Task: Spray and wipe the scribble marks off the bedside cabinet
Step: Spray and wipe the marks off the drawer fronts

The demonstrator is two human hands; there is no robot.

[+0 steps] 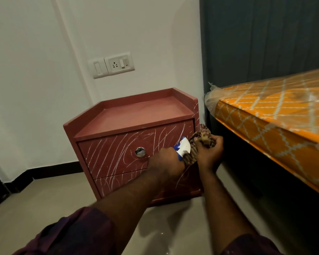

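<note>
Closest to me, my dark purple sleeves (72, 234) sit at the bottom edge, and both bare forearms reach out over the glossy grey floor (44, 203). My left hand (166, 162) is wrapped tight round the neck of the spray bottle (183, 149). Only its white and blue trigger head pokes out above my fist, and the body is hidden behind my hand. Just to the right, my right hand (209, 153) is clenched on a bunched brown patterned cloth (203, 138), with folds spilling above and below my fingers. Cloth and spray head are pressed close together, and through the blur I cannot tell exactly where the nozzle aims.

Right behind both hands stands the bedside cabinet (136, 115), reddish, on the floor against the white wall (35, 70). White scribble marks (109, 157) streak across the upper drawer around its round metal knob (140, 151), run down over the lower drawer (118, 183), and show on the right side panel too. The tray-shaped top looks clean.

To the right, an orange patterned mattress (265, 111) in clear plastic sits just beside the cabinet. Above the cabinet a white switch and socket plate (111, 64) is on the wall, and a dark blue-grey panel (256, 43) rises behind the bed.
</note>
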